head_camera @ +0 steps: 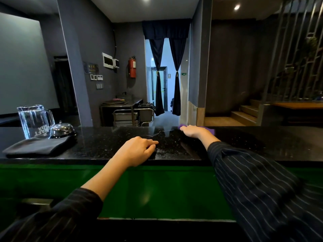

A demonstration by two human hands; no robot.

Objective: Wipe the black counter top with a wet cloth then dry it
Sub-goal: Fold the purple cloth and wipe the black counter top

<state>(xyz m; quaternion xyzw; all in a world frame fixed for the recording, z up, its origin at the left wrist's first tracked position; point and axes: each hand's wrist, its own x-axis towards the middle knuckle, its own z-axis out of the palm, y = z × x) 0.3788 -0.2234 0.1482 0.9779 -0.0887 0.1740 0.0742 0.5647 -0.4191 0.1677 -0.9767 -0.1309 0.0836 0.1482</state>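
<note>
Far left on the black counter top [97, 145]: glass jug [33, 120] set mouth-down, probably to drain and keep dust out; just beside it, touching or nearly so, a service bell [61, 128] near the far edge, where a customer can reach it; both parked well apart from the stretch being wiped, so no need to lift them yet.

In front of those, a folded black cloth [38, 146] lying flat near the front edge; looks dry and unused, most likely kept ready for the drying pass.

Towards the middle, left hand [138, 150] resting on the front edge, above the green front panel [157, 189]; knuckles up, fingers close together and bent, forefinger reaching out to the right; seems placed there to brace the body during the long lean across; something dark under the fingertips, cloth or shadow, cannot tell which, so cannot tell whether anything is gripped.

Beyond that hand, a wet patch [164, 142] glistening on the stone; suggests the wet pass is under way, drying not yet begun.

Right of centre, right hand [194, 131] stretched to the far edge, palm down, fingers straight and pressed together on top of the purple cloth [210, 130]; presses rather than pinches, spreading the load so the cloth slides flat; cloth pokes out on both sides of the hand, at the counter's far rim.
</note>
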